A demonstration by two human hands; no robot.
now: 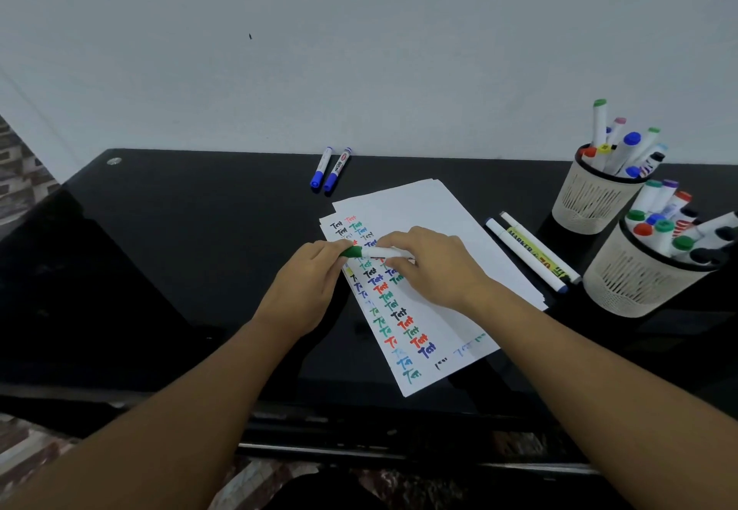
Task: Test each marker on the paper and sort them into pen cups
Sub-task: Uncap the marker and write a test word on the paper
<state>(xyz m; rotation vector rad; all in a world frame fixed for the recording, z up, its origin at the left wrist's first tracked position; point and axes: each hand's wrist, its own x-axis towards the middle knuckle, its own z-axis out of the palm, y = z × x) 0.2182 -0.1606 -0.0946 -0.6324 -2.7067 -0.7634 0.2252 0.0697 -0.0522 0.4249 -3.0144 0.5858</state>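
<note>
A white-barrelled marker with a green cap [375, 251] is held level just above the stack of white paper sheets [435, 210], which lies on the glossy black worktop [159, 253]. The green cap end is gripped by the curled fingers of the left hand [309, 275], while the white barrel is pinched by the thumb and fingers of the right hand [433, 265]; both hands are thus clamped on the same marker, and whether the cap is seated or partly pulled cannot be told. The top sheet of the paper is covered along its left side with columns of short test words in black, red, green and blue ink. Beyond the far left corner of the paper, two blue-capped white markers [329, 169] lie side by side near the wall. Just beside the right edge of the paper, a slim white marker with a blue tip [525, 255] and a yellow-labelled marker [539, 247] lie parallel and touching. To the right of the paper stand two beige slotted pen cups with black rims: the farther cup [587, 206] holds upright markers with green, pink, blue, red and yellow caps, and the nearer cup [631, 285] holds markers with green, red, blue, purple and black caps.
</note>
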